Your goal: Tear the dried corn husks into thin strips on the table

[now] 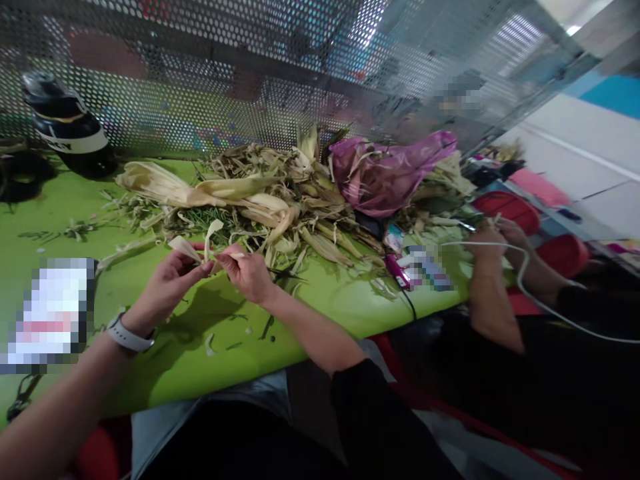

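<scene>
Left hand (173, 277): pinched shut on one end of the husk strip (213, 233), just above the table (320, 303); watch (127, 333) on the wrist.
Right hand (247, 270): fingertips closed on the same strip, touching the left.
Husk strip: pale, held between both hands, one end curling upward, in front of the husk pile (280, 200).
Grip: probably best kept near the split, thumbs close together, pulling along the fibres.
Risk: likely to snap crosswise if twisted.
Nearby: pink bag (385, 170) behind the pile; co-worker's hand (487, 237) well apart to the right.
</scene>
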The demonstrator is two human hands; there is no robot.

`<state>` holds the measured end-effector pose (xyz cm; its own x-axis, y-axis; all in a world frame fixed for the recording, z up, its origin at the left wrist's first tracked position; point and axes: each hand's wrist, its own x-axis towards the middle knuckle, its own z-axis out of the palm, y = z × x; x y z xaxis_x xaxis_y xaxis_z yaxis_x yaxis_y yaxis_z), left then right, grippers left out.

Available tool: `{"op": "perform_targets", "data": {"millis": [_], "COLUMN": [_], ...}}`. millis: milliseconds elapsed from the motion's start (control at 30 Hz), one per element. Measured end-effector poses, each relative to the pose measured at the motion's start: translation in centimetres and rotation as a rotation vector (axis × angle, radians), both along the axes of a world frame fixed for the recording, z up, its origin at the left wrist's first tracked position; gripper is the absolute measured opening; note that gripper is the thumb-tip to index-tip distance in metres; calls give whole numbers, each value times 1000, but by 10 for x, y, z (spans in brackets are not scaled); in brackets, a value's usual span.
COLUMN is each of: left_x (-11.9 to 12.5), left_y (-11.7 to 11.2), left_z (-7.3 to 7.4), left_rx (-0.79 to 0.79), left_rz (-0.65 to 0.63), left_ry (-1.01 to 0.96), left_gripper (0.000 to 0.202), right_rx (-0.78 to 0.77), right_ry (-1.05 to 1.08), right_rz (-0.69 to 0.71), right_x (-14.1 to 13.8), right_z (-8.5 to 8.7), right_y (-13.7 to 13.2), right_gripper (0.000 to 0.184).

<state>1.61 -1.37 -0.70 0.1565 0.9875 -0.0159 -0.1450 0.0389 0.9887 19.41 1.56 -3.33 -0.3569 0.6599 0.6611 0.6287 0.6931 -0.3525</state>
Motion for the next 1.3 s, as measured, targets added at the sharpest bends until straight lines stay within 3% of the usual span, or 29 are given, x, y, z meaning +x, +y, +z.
{"op": "perform_targets", "data": {"millis": [167, 333, 600, 800, 1033, 1200, 1300], "left_x": [2, 4, 1, -1, -3, -6, -6], "left_y": [-2, -4, 1, 0, 2, 2, 1], "left_z": [1, 5, -6, 0, 0, 0, 1], "left_rx": [-75, -200, 110, 12, 88, -42, -35], "left_rz": [-31, -41, -29, -42, -54, -55, -59], "left_ry": [-86, -190, 110, 26, 82, 23, 46], "left_gripper": [46, 40, 44, 45, 50, 53, 50], "right_rx": [55, -34, -155, -197, -182, -137, -165], "right_ry": [16, -26, 92, 181, 179, 182, 173], "right_rz": [-59, -42, -22, -5, 37, 88, 77], "right_x": [-2, -2, -7, -8, -7, -6, -6], "right_z": [-1, -3, -7, -11, -5, -4, -4], "right_y": [-2, -3, -5, -5, -4, -2, -2], "right_gripper": [43, 44, 44, 44, 36, 37, 38]}}
